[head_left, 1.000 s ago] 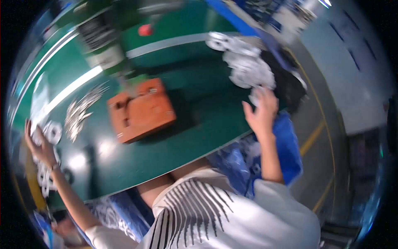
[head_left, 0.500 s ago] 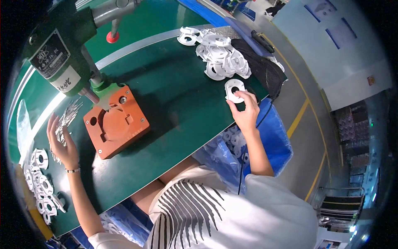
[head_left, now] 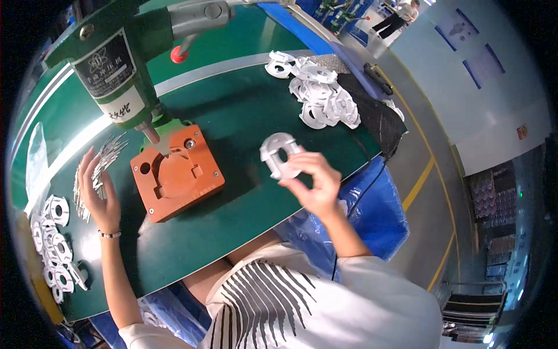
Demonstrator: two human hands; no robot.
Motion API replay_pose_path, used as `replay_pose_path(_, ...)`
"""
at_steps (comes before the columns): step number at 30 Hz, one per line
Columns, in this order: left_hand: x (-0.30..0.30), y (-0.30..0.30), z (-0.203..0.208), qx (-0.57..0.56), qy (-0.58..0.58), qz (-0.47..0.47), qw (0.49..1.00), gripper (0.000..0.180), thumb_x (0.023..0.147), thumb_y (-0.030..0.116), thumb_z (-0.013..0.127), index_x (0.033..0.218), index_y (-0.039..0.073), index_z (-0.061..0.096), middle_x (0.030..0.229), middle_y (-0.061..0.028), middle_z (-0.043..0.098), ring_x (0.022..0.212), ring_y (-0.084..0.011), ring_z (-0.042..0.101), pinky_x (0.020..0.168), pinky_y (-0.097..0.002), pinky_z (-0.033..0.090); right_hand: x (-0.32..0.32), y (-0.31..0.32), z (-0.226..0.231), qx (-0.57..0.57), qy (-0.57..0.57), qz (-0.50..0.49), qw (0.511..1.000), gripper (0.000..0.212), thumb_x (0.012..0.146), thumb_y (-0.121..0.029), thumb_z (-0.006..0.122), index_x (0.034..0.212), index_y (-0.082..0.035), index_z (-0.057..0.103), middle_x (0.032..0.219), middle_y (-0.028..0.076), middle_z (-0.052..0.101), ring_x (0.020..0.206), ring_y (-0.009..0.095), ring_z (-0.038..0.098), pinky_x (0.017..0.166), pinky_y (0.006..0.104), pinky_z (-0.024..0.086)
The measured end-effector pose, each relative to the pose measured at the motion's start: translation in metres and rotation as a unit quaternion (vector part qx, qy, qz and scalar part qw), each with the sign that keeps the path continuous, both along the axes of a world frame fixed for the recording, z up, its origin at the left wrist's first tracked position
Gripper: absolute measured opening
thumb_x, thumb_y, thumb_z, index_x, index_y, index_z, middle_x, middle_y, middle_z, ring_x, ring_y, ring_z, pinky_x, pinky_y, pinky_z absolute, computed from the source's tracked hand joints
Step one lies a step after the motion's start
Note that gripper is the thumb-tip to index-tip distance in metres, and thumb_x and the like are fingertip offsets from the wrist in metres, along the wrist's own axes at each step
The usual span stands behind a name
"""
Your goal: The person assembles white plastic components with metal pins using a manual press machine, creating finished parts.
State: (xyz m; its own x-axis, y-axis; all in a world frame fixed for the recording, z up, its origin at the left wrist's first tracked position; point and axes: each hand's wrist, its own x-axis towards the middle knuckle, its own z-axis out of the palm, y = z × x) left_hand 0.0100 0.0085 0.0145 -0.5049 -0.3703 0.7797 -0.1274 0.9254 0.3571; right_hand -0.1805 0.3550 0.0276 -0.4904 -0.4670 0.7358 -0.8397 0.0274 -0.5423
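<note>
My right hand (head_left: pixel 318 181) pinches a white plastic ring-shaped part (head_left: pixel 271 152) by its near right edge, held above the green table between the fixture and the table's front edge. My left hand (head_left: pixel 100 198) is at a heap of thin metal pins (head_left: pixel 110 152) on the left, fingers stretched and thumb apart; nothing shows in it. Between my hands sits an orange fixture block (head_left: pixel 197 195) with a shaped recess holding no white part. A green hand press (head_left: pixel 125 93) stands over it, its metal ram (head_left: pixel 149 132) above the recess.
White parts are heaped at the table's far right (head_left: pixel 325 96), beside a black cloth (head_left: pixel 372 113). More white parts (head_left: pixel 55 247) lie at the left edge. A blue bin (head_left: pixel 378 203) with a plastic liner stands below the front right edge. A person (head_left: pixel 398 17) stands far off.
My right hand has lifted the white ring-shaped part off the table near the far pile and brought it left toward the fixture. My left hand stays by the pins. The view has shifted slightly.
</note>
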Motion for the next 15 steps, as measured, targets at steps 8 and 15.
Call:
replay_pose_path(8, 0.001, 0.004, 0.0, 0.01, -0.01, -0.02, 1.0, 0.032, 0.08, -0.005, 0.051, 0.111, 0.001, 0.053, 0.122, -0.0156, 0.052, 0.115, -0.0312, 0.048, 0.097, -0.0393, 0.035, 0.06, -0.109, 0.029, 0.074, 0.06, 0.165, 0.982, 0.027, 0.068, -0.015, 0.073, 0.087, -0.003, 0.059, 0.091, 0.01, 0.057, 0.092, 0.028, 0.057, 0.087, 0.041, 0.046)
replay_pose_path(15, 0.01, 0.003, -0.001, 0.008, -0.03, -0.012, 0.999, 0.033, 0.078, -0.006, 0.051, 0.11, 0.002, 0.054, 0.121, -0.0172, 0.052, 0.112, -0.0322, 0.05, 0.095, -0.0386, 0.037, 0.062, -0.128, 0.031, 0.115, 0.141, 0.156, 0.971, 0.031, 0.07, -0.017, 0.069, 0.094, -0.001, 0.06, 0.101, 0.013, 0.057, 0.1, 0.03, 0.055, 0.09, 0.0412, 0.043)
